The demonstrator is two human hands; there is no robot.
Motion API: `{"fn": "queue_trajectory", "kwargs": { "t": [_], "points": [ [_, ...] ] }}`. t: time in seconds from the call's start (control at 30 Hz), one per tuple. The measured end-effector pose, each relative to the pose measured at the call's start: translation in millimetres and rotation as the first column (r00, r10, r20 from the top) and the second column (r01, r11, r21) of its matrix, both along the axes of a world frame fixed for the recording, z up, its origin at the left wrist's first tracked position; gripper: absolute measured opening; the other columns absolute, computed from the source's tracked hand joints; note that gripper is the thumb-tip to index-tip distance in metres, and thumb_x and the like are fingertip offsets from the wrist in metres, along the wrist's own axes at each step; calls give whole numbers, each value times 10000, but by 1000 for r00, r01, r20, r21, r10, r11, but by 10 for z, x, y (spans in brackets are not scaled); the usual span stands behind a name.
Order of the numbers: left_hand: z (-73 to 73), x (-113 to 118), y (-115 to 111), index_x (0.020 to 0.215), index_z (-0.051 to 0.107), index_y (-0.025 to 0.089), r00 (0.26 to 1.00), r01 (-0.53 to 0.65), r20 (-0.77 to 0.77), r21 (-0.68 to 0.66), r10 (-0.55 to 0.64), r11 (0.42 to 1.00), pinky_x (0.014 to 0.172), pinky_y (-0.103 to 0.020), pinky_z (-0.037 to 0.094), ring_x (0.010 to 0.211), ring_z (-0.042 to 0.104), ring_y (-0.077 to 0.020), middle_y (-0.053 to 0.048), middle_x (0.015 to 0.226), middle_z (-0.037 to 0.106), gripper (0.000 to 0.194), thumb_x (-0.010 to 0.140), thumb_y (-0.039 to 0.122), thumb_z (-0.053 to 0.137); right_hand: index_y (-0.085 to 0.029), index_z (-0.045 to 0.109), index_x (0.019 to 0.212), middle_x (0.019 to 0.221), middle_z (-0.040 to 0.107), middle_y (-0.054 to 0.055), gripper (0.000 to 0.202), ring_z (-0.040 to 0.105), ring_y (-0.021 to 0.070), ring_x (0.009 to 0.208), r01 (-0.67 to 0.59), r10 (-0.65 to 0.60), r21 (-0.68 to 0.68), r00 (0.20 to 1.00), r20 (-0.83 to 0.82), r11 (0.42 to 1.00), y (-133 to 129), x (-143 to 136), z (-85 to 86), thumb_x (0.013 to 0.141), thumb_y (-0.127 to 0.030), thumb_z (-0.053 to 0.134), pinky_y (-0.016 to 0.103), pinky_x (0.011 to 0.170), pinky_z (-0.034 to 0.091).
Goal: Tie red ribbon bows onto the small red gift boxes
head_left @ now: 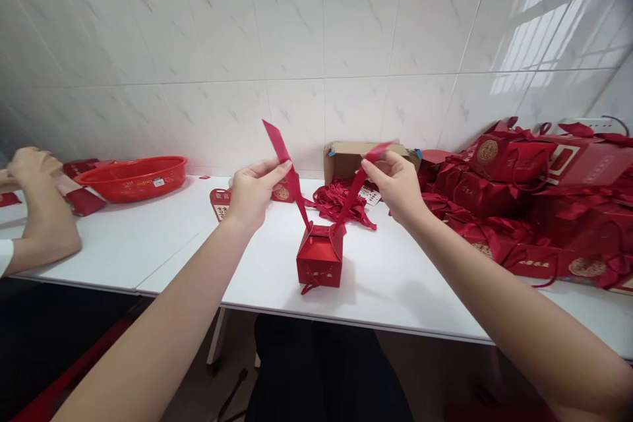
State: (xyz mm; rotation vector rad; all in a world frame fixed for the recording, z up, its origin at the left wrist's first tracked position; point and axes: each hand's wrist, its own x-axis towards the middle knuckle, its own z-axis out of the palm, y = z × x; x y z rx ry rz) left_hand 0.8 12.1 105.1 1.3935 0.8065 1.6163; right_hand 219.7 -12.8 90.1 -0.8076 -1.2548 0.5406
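Observation:
A small red gift box (320, 257) stands upright on the white table in front of me, with gold characters and a thin cord loop on its front. A red ribbon (299, 194) runs out of both sides of its top, and its two ends spread upward in a V. My left hand (254, 192) pinches one end between thumb and fingers, with the tip sticking up past it. The other end is pinched in my right hand (394, 184), level with the left. Both hands are above the box, apart from it.
Many filled red gift boxes (514, 158) are heaped at the right. Behind the box lie loose red ribbons (341, 201) and an open cardboard box (363, 148). A red plastic basin (138, 178) sits at the left, near a co-worker's arm (49, 211). The table's front edge is close.

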Motion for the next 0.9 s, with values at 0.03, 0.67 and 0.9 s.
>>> {"fn": "queue_trajectory", "kwargs": {
  "t": [0.03, 0.67, 0.9],
  "points": [
    [21, 28, -1, 862, 707, 151, 1000, 7, -16, 2, -7, 1000, 682, -307, 509, 754, 649, -186, -72, 853, 704, 354, 573, 336, 795, -176, 648, 837, 747, 673, 17, 188, 632, 138, 694, -23, 22, 4, 1000, 21, 1000, 12, -19, 63, 742, -338, 642, 295, 691, 505],
    [137, 180, -106, 883, 672, 189, 966, 252, 74, -74, -246, 965, 775, -384, 510, 842, 650, -201, -58, 895, 691, 297, 625, 295, 774, -183, 637, 752, 684, 658, 3, 247, 598, 105, 650, -194, 202, -95, 976, 81, 976, 119, -22, 392, 740, -429, 657, 260, 665, 477],
    [116, 171, -68, 888, 669, 189, 968, 238, 104, -93, -228, 967, 766, -395, 518, 838, 654, -206, -66, 913, 686, 324, 603, 284, 790, -205, 657, 792, 772, 662, 6, 250, 611, 116, 685, -232, 234, -36, 968, 89, 972, 95, -69, 292, 754, -451, 636, 265, 647, 493]
  ]
}}
